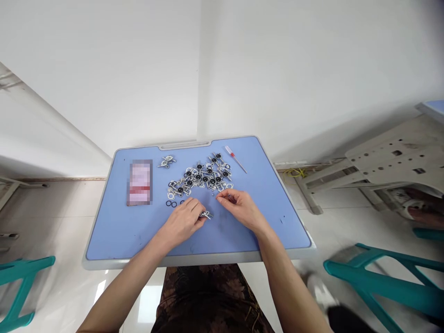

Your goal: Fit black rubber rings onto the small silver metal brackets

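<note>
On the blue table (138,236), my left hand (185,219) is closed on a small metal part (206,214), which sticks out past the fingertips. My right hand (239,207) is just to its right with thumb and forefinger pinched together; what they hold, if anything, is too small to name. Beyond both hands lies a pile of metal parts with black round pieces (205,179). Black rings (169,203) lie beside my left hand. A few metal parts (167,161) sit apart at the back left.
A screwdriver (236,159) with a clear and red handle lies at the back right. A blurred phone-like object (139,182) lies on the left. Teal stools (385,277) stand on both sides, and a white wall rises behind.
</note>
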The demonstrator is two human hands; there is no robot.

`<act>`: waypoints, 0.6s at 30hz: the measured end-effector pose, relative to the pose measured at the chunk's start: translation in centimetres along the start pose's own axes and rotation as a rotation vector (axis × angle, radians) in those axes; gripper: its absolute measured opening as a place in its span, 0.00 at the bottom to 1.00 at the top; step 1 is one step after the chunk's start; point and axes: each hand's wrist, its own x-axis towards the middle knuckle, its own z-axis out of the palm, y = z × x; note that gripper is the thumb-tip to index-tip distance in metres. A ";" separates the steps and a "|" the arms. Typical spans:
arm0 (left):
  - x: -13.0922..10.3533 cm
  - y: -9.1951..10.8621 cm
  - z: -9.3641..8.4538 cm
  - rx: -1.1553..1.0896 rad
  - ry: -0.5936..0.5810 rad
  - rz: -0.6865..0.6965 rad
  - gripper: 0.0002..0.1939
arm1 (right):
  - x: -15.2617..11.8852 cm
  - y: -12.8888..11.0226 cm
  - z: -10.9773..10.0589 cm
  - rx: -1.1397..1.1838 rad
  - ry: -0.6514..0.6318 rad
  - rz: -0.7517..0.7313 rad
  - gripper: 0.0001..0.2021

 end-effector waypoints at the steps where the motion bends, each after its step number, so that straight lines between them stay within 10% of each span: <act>1: 0.0 0.0 0.0 -0.006 0.002 -0.002 0.01 | 0.0 0.1 0.0 0.004 0.002 0.001 0.12; 18: 0.3 -0.2 0.1 -0.003 0.023 -0.048 0.03 | -0.8 -1.0 -0.1 -0.311 -0.238 -0.071 0.06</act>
